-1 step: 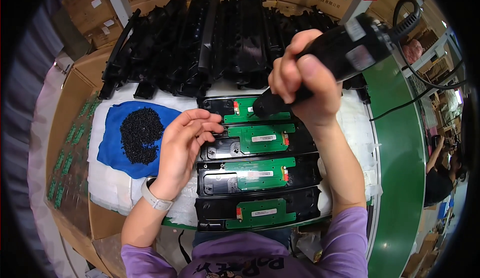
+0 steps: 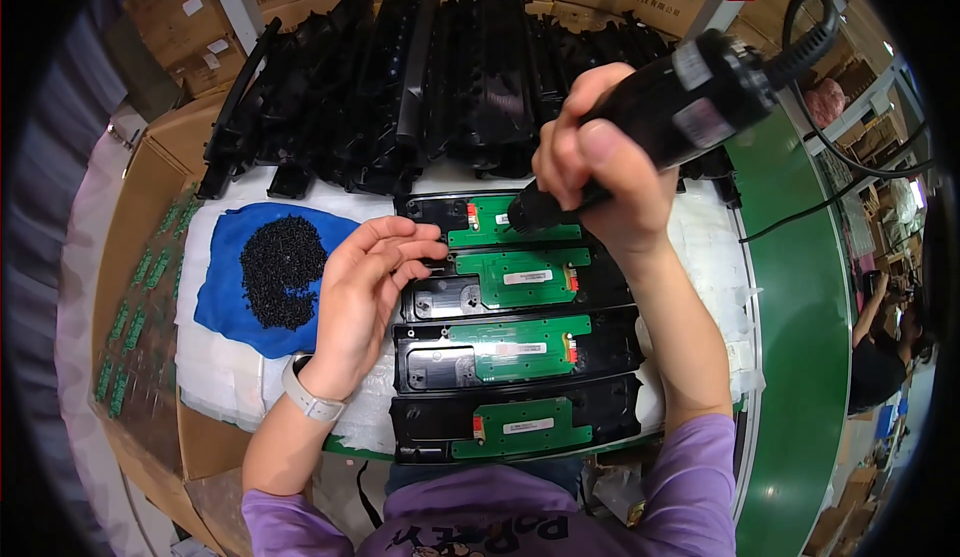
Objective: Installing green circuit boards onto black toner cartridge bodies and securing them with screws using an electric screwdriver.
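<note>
My right hand (image 2: 610,162) is wrapped round a black corded electric screwdriver (image 2: 675,107), tilted with its tip down at the farthest green circuit board (image 2: 487,234). That board sits in a black plastic panel (image 2: 425,212). My left hand (image 2: 365,277) rests by the left ends of the two farthest panels, fingers curled and tips close together; anything between them is too small to make out. Nearer me lie more black panels with green boards (image 2: 530,279), in one column. Left of my left hand, a pile of small black screws (image 2: 283,272) lies on a blue cloth (image 2: 220,292).
Long black plastic housings (image 2: 485,87) are stacked across the back of the white-covered table (image 2: 700,287). A cardboard box (image 2: 165,172) with small green boards stands at the left. The screwdriver's cable (image 2: 840,172) hangs at the right over a green surface (image 2: 800,357).
My right hand and the screwdriver's body have shifted slightly, the rear end moving a little to the left; its tip stays at the same board. My left hand has hardly moved.
</note>
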Motion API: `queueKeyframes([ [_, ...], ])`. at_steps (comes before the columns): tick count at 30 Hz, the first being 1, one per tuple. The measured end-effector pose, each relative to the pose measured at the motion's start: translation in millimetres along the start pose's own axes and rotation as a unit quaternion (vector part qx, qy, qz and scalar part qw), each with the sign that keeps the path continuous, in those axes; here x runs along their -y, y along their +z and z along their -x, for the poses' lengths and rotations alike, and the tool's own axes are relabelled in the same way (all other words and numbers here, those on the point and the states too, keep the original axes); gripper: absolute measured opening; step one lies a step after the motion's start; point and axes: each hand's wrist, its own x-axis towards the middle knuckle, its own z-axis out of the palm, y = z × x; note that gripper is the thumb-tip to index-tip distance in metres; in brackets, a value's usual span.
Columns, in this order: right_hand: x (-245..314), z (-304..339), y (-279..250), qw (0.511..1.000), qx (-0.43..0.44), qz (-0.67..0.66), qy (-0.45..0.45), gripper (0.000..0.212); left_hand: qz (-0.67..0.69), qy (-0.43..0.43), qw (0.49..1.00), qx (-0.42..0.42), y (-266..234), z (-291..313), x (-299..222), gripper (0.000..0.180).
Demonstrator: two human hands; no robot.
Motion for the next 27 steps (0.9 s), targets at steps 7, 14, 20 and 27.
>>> queueKeyframes([
  [7,-9.9,4.6,10.3,0.998,0.003,0.016,0.054,0.025,-0.007,-0.017,1.000,0.000,0.2,-0.1,0.2,0.020],
  [14,-10.4,9.0,24.1,0.998,0.022,0.020,0.059,0.025,-0.025,-0.047,0.998,0.043,-7.8,-2.5,4.9,0.022],
  [20,-14.1,7.0,23.6,0.995,0.034,0.093,-0.010,0.023,-0.013,-0.056,0.997,0.058,-2.5,-0.5,1.7,0.023],
  [27,-13.2,7.9,17.2,1.000,0.007,0.013,0.021,0.023,0.001,-0.073,0.996,0.057,-5.1,-0.6,2.1,0.015],
])
